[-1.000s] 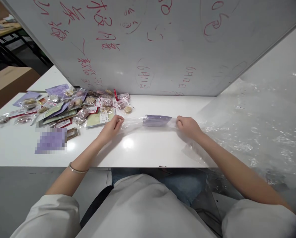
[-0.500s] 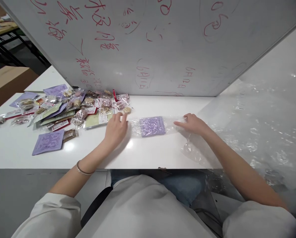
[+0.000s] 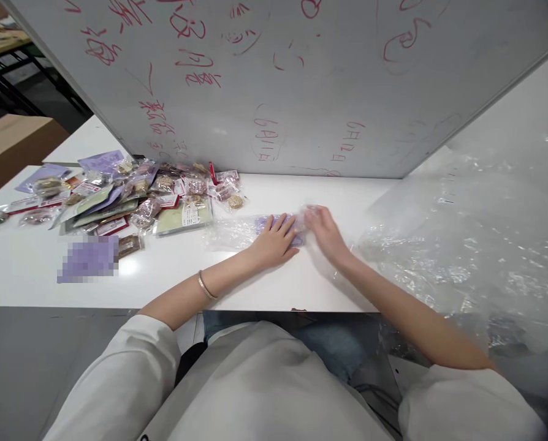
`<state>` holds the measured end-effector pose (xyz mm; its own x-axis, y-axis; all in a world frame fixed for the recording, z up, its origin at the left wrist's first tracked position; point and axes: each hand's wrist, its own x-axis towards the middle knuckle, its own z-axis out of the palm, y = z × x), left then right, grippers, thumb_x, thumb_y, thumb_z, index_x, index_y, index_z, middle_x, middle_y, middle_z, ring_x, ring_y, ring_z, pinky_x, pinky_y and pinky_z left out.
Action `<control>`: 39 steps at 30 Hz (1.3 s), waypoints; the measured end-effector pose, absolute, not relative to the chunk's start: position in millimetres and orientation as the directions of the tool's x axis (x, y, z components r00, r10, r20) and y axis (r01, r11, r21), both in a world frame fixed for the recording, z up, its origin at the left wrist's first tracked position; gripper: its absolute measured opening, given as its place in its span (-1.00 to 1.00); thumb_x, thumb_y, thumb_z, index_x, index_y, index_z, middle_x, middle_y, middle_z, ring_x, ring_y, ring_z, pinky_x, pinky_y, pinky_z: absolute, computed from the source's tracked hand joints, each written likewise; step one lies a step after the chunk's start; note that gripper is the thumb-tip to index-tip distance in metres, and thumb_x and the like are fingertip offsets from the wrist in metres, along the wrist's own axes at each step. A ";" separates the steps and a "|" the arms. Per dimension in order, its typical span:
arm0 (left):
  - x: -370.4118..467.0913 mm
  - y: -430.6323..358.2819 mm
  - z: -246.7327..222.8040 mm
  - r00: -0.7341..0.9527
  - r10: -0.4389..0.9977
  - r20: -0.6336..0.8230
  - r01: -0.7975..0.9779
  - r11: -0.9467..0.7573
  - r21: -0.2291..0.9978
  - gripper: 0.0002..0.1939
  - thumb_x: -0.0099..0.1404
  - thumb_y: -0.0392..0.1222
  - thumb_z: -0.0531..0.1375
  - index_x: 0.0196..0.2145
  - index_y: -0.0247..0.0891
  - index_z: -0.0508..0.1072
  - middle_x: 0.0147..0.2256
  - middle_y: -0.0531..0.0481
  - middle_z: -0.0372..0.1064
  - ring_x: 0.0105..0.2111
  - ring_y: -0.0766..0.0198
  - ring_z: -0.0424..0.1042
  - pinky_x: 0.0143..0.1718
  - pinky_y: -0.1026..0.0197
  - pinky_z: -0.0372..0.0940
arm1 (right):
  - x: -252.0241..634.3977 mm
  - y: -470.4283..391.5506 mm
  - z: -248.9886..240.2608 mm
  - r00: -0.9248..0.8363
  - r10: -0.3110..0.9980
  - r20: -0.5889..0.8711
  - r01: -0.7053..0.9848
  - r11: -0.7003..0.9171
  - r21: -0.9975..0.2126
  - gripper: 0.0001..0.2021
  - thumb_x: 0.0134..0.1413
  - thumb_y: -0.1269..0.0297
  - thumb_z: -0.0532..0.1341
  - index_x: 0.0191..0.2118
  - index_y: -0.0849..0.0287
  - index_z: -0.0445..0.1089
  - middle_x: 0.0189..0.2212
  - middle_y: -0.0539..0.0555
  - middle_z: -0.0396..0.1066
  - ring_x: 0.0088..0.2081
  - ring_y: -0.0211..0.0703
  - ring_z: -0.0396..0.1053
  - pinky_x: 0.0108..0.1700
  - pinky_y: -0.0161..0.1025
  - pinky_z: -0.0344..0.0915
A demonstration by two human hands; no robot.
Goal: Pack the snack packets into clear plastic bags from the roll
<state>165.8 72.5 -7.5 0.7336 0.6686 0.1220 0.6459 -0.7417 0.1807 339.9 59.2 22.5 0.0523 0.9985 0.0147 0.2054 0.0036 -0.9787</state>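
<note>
Left hand (image 3: 274,243) shifted rightward, spread flat over purple packet (image 3: 260,225) on white tabletop (image 3: 182,275), right hand (image 3: 323,236) drawn in, pinching clear plastic film (image 3: 230,233), film's long axis left to right, packet's probably likewise, mostly hidden.

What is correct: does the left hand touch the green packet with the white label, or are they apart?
Apart. The head view shows the left hand over the clear plastic, with a plain gap to the green packet.

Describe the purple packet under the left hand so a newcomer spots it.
Find the white table below the whiteboard. There the left hand lies on the purple packet. Apart from the heap at left, it sits in a strip of clear film.
</note>
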 end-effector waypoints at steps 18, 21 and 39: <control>48.1 -3.2 35.2 0.117 0.836 -0.536 -0.076 0.546 0.834 -0.61 0.32 0.01 0.18 -0.02 -0.30 0.37 -0.30 -0.07 0.49 -0.70 0.45 0.17 -0.70 0.30 0.06 | 300.0 46.4 6.4 -0.562 0.827 0.003 0.807 0.549 -0.217 -0.39 0.33 -0.11 0.02 0.41 -0.07 0.06 0.43 0.29 -0.10 0.42 0.35 -0.16 0.30 0.31 0.00; 51.9 -0.4 28.7 -0.008 0.892 -0.451 -0.219 0.439 0.871 -0.65 0.30 0.05 0.25 -0.13 -0.26 0.40 -0.32 0.02 0.45 -0.72 0.53 0.09 -0.68 0.33 0.10 | 301.1 43.0 4.9 -0.555 0.832 0.020 0.800 0.540 -0.260 -0.44 0.35 -0.04 0.04 0.39 -0.08 0.10 0.42 0.27 -0.07 0.42 0.31 -0.13 0.31 0.28 0.02; 99.9 62.9 5.9 0.748 0.655 0.111 0.587 -0.730 0.351 -0.25 0.23 -0.29 0.14 0.36 -0.36 0.10 0.32 -0.28 0.13 0.35 -0.07 0.07 0.32 -0.15 0.00 | 316.1 39.7 -6.9 -0.373 0.913 0.164 0.634 0.379 -0.674 -0.41 0.06 0.39 0.23 0.22 0.25 0.09 0.07 0.35 0.33 0.04 0.09 0.41 0.05 0.09 0.40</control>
<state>99.9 62.9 5.9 0.7476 0.6548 0.1112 0.5869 -0.7297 0.3509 316.1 39.7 -6.9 -0.3727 0.9134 0.1636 0.6339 0.3794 -0.6739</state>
